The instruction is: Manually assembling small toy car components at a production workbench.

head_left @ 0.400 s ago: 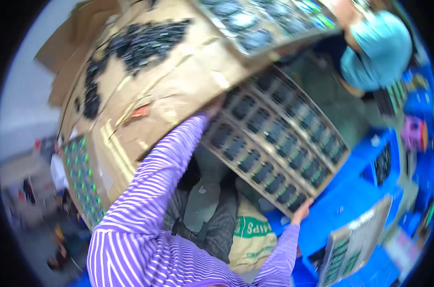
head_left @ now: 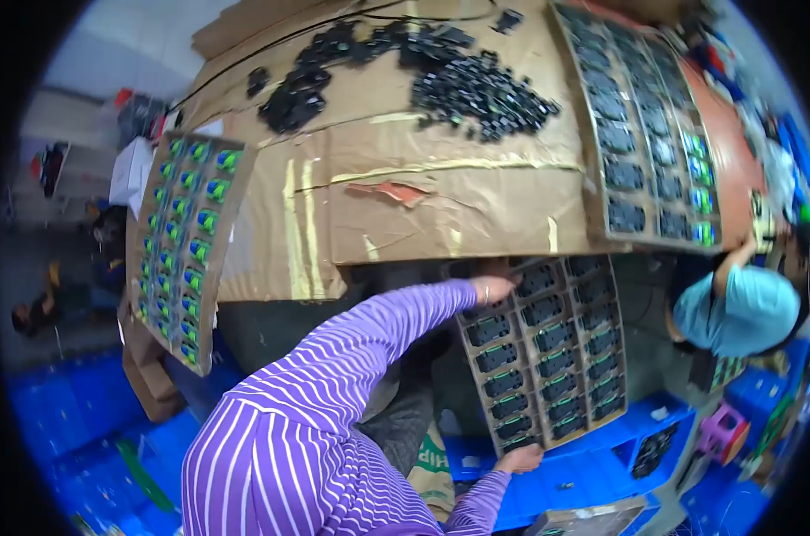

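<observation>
A shallow brown compartment tray (head_left: 580, 362) is held between my two hands beside the front edge of the table. Its rows of cells hold black plastic parts (head_left: 558, 361), several with green edges. My left hand (head_left: 494, 288) is closed on the tray's far left part, close under the table edge; some fingers are hidden. My right hand (head_left: 521, 459) grips the near left corner, thumb and fingers pressed to the rim. The tray's far end meets the table edge, and I cannot tell how much lies beneath it.
Loose black parts (head_left: 481, 94) lie heaped on the cardboard-covered table (head_left: 476, 201). Another filled tray (head_left: 592, 210) rests at its right; a tray of green-and-blue parts (head_left: 210, 308) stands at the left. Blue bins (head_left: 592, 482) are below. A person in a teal shirt (head_left: 740, 308) works at right.
My view has turned to the right, so the table now appears level and the held tray more upright. Both hands keep their hold on the tray.
</observation>
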{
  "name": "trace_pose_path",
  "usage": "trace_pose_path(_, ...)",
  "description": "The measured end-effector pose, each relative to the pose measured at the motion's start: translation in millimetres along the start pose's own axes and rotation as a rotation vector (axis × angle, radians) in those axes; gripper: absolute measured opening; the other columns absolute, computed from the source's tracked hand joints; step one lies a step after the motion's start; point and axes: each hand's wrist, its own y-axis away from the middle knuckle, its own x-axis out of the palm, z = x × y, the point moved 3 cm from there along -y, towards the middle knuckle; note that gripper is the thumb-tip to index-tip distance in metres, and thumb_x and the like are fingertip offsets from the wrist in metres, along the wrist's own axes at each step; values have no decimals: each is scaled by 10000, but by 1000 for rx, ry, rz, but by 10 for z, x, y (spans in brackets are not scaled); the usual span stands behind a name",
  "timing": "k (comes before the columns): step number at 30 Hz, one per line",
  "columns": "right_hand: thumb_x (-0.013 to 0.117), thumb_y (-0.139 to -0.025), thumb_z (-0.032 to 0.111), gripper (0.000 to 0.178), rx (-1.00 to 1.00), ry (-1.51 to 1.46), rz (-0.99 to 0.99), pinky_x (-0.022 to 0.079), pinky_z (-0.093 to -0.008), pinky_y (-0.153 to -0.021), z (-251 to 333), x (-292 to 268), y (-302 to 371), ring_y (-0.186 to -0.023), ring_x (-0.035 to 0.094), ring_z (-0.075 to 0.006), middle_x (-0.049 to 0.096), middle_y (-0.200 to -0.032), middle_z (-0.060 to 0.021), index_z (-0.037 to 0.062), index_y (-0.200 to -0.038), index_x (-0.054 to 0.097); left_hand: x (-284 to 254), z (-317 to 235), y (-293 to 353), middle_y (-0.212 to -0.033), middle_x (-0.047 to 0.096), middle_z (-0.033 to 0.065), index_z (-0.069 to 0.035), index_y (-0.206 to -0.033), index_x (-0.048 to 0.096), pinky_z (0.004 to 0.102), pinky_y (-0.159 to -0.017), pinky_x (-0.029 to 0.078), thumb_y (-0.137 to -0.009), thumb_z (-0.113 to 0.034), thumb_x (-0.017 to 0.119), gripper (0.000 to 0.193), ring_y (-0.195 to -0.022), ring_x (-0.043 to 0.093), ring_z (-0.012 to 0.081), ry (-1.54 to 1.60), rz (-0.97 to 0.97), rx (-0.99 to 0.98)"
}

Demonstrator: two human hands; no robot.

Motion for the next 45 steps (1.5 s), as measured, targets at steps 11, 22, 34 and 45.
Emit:
trace_pose_path(11,611,-916,105,311,-948,-629,794,461,-269,-652,2136,-227,2985,-741,505,-102,549,-844,1,-42,-1190,605,-3418,557,2829,-975,616,157,-42,-1031,643,408,-803,508,-842,-183,687,240,-901,607,351,117,-633,-102)
trace_pose_path(22,642,-946,235,416,-1502,-112,1384,511,-273,-583,3634,134,6294,-652,655,-172,688,-854,-148,-5,-1269,539,-5177,3990,6186,-1249,609,185,-24,-1302,551,453,-965,489,-896,-577,589,687,-1121,593,387,101,-1306,-2144)
trace_pose_path(34,658,-918,440,598,-1193,94,1546,621,-371,-522,3924,1015,8228,-655,713,-284,680,-904,-225,-94,-1150,523,-4353,5145,6643,-960,686,74,-24,-1002,680,342,-845,491,-923,-333,622,324,-925,626,223,335,-1712,-1108)
trace_pose_path(45,650,-889,264,341,-1512,-33,1246,568,-338,-414,4294,762,8646,-494,655,-223,644,-686,-154,-64,-852,567,-3789,4973,6451,-986,592,98,-2,-1115,576,370,-802,468,-1005,-114,425,217,-917,538,240,684,-1899,-984)
